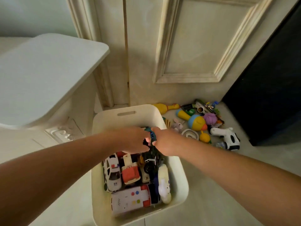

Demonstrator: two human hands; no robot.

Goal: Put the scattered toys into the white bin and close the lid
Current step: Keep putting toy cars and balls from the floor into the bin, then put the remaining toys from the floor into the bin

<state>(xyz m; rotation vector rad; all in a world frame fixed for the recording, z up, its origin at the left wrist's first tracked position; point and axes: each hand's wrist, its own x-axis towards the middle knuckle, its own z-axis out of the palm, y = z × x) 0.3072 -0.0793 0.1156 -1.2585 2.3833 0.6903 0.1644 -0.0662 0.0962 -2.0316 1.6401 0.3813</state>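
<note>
The white bin stands open on the floor, holding several toys: a white police car, a red and white truck, a white toy with coloured buttons. Over the bin's far half, my left hand and my right hand together grip a dark green and black toy; most of it is hidden by the fingers. Scattered toys lie on the floor right of the bin, among them a yellow rubber chicken, a blue and yellow rattle and a white cow toy.
The white lid leans up at the left, against pale cabinets. A panelled cream door rises behind the bin. A black box-like object stands at the right, next to the scattered toys.
</note>
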